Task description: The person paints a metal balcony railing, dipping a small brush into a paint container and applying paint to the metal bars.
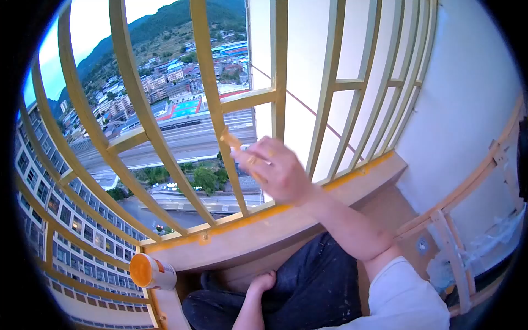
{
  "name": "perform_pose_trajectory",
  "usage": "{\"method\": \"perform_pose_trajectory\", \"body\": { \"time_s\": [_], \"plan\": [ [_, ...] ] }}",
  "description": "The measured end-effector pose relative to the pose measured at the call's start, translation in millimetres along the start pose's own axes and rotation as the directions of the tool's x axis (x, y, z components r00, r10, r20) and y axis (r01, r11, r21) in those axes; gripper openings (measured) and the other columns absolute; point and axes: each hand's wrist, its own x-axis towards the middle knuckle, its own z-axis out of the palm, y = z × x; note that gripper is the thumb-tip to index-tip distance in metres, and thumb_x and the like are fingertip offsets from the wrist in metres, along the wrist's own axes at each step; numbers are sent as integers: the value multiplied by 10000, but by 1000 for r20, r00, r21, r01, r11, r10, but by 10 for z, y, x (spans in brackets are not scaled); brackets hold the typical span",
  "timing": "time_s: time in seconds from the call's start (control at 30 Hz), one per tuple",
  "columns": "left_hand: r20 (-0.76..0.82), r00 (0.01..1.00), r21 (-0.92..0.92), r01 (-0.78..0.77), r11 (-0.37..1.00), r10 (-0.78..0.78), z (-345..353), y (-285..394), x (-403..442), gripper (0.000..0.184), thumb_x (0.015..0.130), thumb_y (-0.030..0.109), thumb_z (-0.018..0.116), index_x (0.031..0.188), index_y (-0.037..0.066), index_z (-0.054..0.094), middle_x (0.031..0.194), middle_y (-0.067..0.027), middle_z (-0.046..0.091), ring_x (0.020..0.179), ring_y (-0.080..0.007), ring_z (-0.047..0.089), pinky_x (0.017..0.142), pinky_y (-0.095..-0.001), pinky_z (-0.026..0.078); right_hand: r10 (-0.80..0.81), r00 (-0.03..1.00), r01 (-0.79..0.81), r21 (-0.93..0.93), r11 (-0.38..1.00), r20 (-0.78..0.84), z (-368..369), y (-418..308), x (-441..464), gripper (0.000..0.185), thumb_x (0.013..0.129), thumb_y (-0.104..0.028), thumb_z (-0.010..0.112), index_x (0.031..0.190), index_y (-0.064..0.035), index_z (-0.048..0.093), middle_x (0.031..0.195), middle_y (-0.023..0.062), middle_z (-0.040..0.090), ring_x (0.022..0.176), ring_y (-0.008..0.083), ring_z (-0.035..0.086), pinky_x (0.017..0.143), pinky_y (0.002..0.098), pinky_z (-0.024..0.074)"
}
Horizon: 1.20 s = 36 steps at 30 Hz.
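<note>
My right hand point(279, 169) is raised in front of the yellow railing bars point(212, 104), its fingers closed round a paintbrush. The bristle end of the paintbrush point(231, 138), coated yellow-orange, points up and left against one upright bar. Yellow paint marks some of my fingers, and the hand is slightly blurred. Low in the view, my left hand point(264, 281) rests on my dark trousers with its fingers curled in; I see nothing in it. To its left, a white paint tub point(155, 271) with orange-yellow paint at its mouth sits tilted-looking on the ledge corner.
A ledge point(308, 223) with a yellow-orange painted strip runs along the railing's foot. On the right, a wooden frame point(454, 258) with clear plastic sheeting point(492, 247) stands by a white wall point(467, 66). Beyond the bars, far below, lie buildings, tracks and hills.
</note>
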Motion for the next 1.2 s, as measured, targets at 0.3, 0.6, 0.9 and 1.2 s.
{"method": "perform_pose_trajectory", "body": {
  "time_s": [0.3,0.6,0.9,1.2],
  "plan": [
    [10,1000,14,0,1000,0,82,-28,81,697,1051,443,152,1368,11,599,1457,-224,533,1383,-375,487,1197,-440,342,-40,994,2,-339,941,-105,-328,286,190,329,882,-66,715,1206,-117,731,908,75,627,879,230,628,720,369,544],
    [30,1000,0,7,1000,-7,12,-18,53,663,1046,412,182,1374,10,595,1475,-229,508,1394,-368,478,1208,-440,328,111,984,-126,-102,987,-139,-585,299,672,222,939,-91,690,1153,-97,750,921,71,690,848,181,661,685,305,549],
    [29,999,32,-19,999,18,119,-93,170,683,1052,429,169,1342,1,616,1459,-233,522,1383,-381,485,1208,-440,326,-16,872,13,10,1000,489,-928,377,1409,141,933,-190,706,979,-82,785,869,67,721,810,193,679,761,336,569],
    [-18,996,25,-87,996,87,284,-234,344,683,1055,436,167,1355,8,607,1465,-223,521,1381,-385,486,1208,-442,326,-13,830,-18,49,999,557,-886,460,1424,156,941,-126,697,1058,-64,780,840,76,706,767,216,658,714,348,535]
  ]
}}
